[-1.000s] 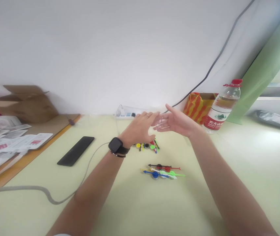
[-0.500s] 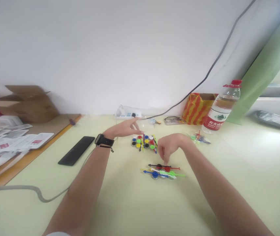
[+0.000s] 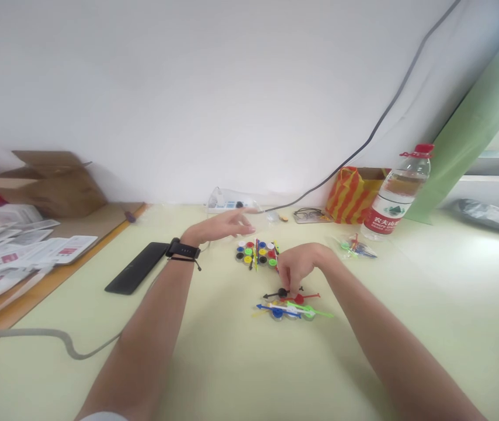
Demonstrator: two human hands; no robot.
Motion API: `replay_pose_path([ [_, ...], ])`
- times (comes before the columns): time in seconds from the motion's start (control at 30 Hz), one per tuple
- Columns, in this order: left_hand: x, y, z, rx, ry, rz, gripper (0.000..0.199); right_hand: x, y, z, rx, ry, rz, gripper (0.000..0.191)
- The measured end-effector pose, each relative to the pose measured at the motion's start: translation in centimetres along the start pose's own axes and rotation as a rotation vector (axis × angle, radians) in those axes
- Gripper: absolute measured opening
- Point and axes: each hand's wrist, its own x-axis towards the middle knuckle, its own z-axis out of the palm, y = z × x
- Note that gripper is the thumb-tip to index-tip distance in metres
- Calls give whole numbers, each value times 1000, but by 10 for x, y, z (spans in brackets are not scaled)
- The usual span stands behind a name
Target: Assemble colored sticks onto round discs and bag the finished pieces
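Observation:
On the pale green table lies a front group of round pieces with arrow spinners: a black spinner (image 3: 281, 292), a red spinner (image 3: 299, 299), a blue spinner (image 3: 277, 313), a green spinner (image 3: 309, 311) and others. My right hand (image 3: 298, 265) reaches down from above with its fingertips pinched on the black spinner. Behind it sits a second group of coloured discs (image 3: 256, 254) with arrows laid across. My left hand (image 3: 223, 226), a black watch on its wrist, hovers behind and left of that group, fingers apart, holding nothing.
A black phone-like slab (image 3: 137, 268) and a grey cable lie left. Papers (image 3: 17, 257) and a cardboard box (image 3: 63, 187) are at the far left. Right stand a water bottle (image 3: 397, 196) and a striped bag (image 3: 351, 196), near a small plastic bag (image 3: 354, 246) of arrows.
My right hand has come down onto the black spinner, which has shifted slightly. My left hand has moved a little left, away from the rear discs, its fingers spread more.

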Motion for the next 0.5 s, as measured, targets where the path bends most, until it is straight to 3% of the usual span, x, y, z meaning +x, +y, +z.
replay_pose_path([
  [0.13,-1,2,-1,-41,0,18,77,-11,1,-3,32,45,-58,36],
  [0.3,-5,3,-3,-144,-97,-16,78,-60,9,-14,175,219,-81,35],
  [0.4,-5,1,-3,-200,-151,-55,79,-88,22,-19,179,641,-118,34],
  [0.5,-2,0,0,-245,-179,-60,80,-100,34,-21,267,1063,-81,36],
])
